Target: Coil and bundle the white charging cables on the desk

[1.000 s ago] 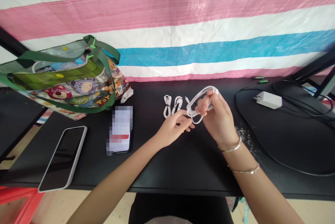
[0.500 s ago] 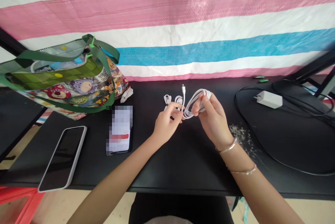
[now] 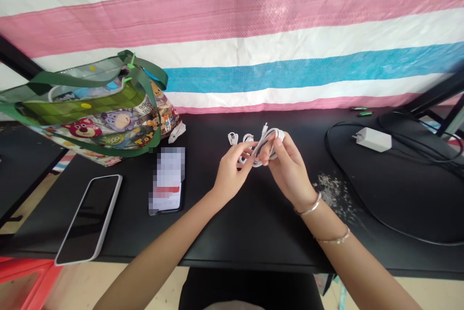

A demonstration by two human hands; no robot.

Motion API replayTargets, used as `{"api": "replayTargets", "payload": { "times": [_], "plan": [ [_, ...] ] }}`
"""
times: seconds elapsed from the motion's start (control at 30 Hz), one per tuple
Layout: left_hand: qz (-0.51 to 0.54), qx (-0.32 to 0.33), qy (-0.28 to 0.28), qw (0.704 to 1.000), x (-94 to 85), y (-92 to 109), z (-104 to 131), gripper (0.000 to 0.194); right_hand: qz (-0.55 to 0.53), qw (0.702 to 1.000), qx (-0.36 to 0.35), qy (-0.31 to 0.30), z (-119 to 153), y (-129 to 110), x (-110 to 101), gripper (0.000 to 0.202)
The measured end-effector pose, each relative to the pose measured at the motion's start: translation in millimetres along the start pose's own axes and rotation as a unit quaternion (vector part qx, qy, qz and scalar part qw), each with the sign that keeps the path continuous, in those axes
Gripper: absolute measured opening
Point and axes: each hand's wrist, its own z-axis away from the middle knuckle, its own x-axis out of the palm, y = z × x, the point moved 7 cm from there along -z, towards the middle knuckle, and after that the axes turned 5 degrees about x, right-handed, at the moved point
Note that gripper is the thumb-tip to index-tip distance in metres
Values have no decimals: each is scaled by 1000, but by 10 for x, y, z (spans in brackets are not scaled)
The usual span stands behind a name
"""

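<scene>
A white charging cable (image 3: pixel 272 134), wound in several loops, is held over the black table between both hands. My right hand (image 3: pixel 290 167) is closed around the right side of the coil, thumb on the loops. With thumb and fingers, my left hand (image 3: pixel 234 170) pinches the cable at the coil's left side. One plug (image 3: pixel 266 127) sticks up from the loops and leans right. Just behind my left fingers lie more small white cable loops (image 3: pixel 233 139), partly hidden by that hand.
On the left are a clear cartoon bag (image 3: pixel 108 117) with green straps, a lit phone (image 3: pixel 168 179) and a dark-screened phone (image 3: pixel 89 218). To the right, a white charger block (image 3: pixel 373 139) lies among black cables (image 3: pixel 348 189) beside scattered pale bits (image 3: pixel 335 196). A striped sheet (image 3: pixel 290 44) hangs behind.
My right hand has moved left with the coil, closer to my left hand. The upright plug has shifted right and now leans against the loops.
</scene>
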Motion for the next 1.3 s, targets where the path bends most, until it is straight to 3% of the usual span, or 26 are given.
{"api": "replayTargets", "payload": {
  "times": [0.1,0.27,0.73,1.3],
  "plan": [
    [20,5,-10,1000,14,-10,-1,35,-27,1000,10,-8,9,29,24,29],
    [37,-41,-49,997,43,-52,-8,38,-50,998,28,-30,22,51,64,29],
    [36,-54,-39,997,-2,-64,-24,36,-53,997,42,-48,11,69,75,30],
    [-62,-36,-67,995,-29,23,-18,41,-33,996,70,-40,22,115,92,34]
  ]
}}
